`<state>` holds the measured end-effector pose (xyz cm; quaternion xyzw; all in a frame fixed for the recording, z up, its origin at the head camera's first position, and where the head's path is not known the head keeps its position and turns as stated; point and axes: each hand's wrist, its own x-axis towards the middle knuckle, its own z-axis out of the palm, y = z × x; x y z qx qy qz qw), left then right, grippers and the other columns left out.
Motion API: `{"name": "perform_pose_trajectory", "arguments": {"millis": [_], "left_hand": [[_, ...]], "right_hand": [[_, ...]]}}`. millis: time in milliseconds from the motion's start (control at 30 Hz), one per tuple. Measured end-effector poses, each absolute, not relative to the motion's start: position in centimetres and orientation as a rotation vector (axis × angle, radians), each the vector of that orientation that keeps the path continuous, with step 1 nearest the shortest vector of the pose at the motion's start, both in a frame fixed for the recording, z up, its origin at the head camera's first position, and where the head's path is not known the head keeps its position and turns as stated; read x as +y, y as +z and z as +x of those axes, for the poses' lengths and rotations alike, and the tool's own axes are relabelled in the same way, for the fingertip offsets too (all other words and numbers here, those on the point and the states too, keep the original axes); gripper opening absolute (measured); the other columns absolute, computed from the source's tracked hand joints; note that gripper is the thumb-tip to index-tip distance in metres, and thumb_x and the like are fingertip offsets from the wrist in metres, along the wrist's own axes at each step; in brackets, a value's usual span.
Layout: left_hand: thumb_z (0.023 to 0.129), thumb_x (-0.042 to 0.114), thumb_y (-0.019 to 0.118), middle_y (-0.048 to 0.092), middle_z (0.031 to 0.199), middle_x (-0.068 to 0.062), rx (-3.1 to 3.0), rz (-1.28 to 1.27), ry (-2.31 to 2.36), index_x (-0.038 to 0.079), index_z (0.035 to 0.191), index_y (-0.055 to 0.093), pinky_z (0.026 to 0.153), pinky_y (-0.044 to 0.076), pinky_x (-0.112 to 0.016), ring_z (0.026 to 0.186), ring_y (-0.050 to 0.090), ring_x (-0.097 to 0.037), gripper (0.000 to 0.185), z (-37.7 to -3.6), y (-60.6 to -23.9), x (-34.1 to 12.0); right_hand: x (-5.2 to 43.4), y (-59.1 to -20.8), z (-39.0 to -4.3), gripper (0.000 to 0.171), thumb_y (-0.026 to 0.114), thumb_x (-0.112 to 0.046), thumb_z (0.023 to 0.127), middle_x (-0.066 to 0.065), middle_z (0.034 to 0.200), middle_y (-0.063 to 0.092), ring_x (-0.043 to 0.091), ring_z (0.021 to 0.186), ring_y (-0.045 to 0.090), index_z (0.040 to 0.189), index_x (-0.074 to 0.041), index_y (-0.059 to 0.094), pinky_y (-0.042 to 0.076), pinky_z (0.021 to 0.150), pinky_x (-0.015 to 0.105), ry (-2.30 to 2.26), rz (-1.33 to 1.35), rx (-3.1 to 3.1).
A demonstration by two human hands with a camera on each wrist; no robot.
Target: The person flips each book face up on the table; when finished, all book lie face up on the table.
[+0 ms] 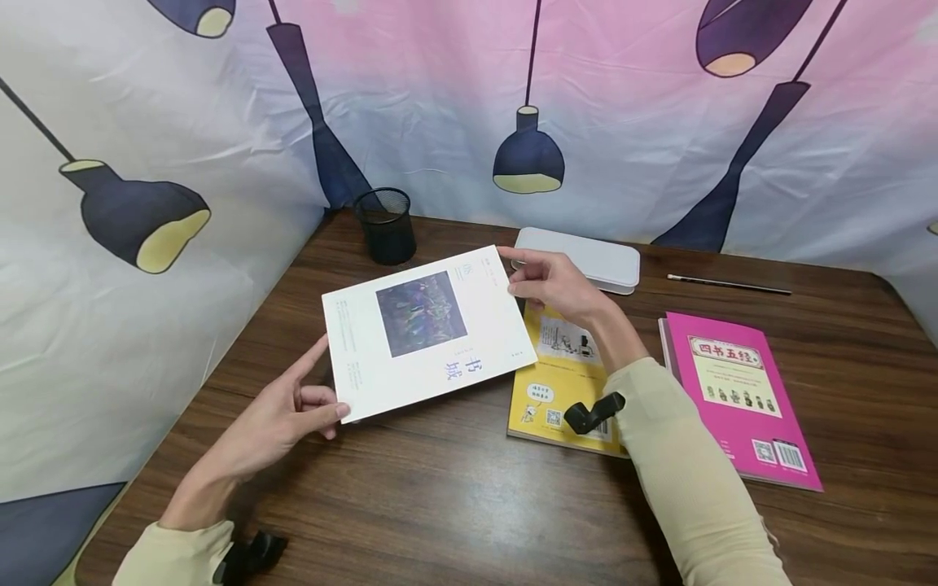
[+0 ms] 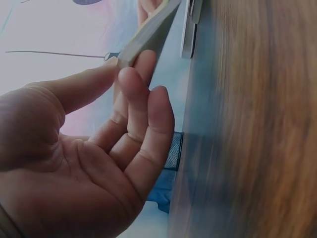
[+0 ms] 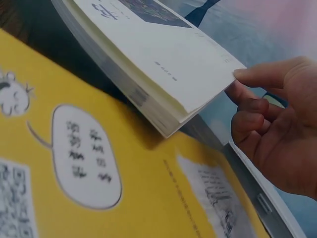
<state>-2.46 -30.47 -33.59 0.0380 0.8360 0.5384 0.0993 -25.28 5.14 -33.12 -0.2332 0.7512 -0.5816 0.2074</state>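
A white book (image 1: 425,330) with a dark picture on its cover is held above the table between both hands. My left hand (image 1: 282,419) pinches its near left corner, thumb on top and fingers beneath, as the left wrist view also shows. At the far right corner, my right hand (image 1: 557,285) grips the book's edge between thumb and fingers. In the right wrist view the white book (image 3: 163,64) hangs tilted over a yellow book (image 3: 143,163), its page edges showing. The yellow book (image 1: 528,407) lies on the table, partly covered by the right forearm.
A magenta book (image 1: 787,407) lies to the right. Behind stand a black mesh pen cup (image 1: 388,232) and a white case (image 1: 586,254), with a pencil (image 1: 729,284) to its right. Around the brown table (image 1: 440,505) hangs a lamp-patterned cloth (image 1: 410,106).
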Motion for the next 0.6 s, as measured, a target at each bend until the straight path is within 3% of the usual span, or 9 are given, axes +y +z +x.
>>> {"name": "perform_pose_trajectory", "arguments": {"millis": [167,400,600], "left_hand": [[0.1,0.005,0.071,0.078,0.098,-0.016,2.405,0.075,1.607,0.003,0.169,-0.006,0.073,0.059,-0.029,0.073,0.071,-0.017,0.103,-2.6,-33.7,-30.2],[0.1,0.002,0.068,0.077,0.092,-0.01,2.25,0.075,1.709,0.001,0.168,-0.008,0.071,0.063,-0.034,0.076,0.073,-0.017,0.102,-2.5,-34.1,-30.2],[0.1,0.003,0.069,0.077,0.093,-0.016,2.223,0.05,1.695,0.001,0.168,-0.008,0.071,0.064,-0.035,0.077,0.074,-0.019,0.103,-2.8,-34.4,-30.2]], "right_hand": [[5.3,-34.2,-25.4,0.06,0.068,-0.004,0.101,0.007,0.103,0.069,0.017,0.062,0.042,0.157,-0.02,0.053,0.036,0.057,0.026,-1.555,-0.598,2.107],[5.3,-35.1,-25.6,0.06,0.069,-0.006,0.101,0.01,0.11,0.07,0.014,0.057,0.039,0.156,-0.023,0.055,0.034,0.052,0.024,-1.442,-0.568,2.153],[5.1,-35.4,-25.7,0.059,0.068,-0.006,0.101,0.011,0.112,0.07,0.011,0.053,0.036,0.157,-0.023,0.054,0.032,0.05,0.023,-1.389,-0.546,2.144]]}}
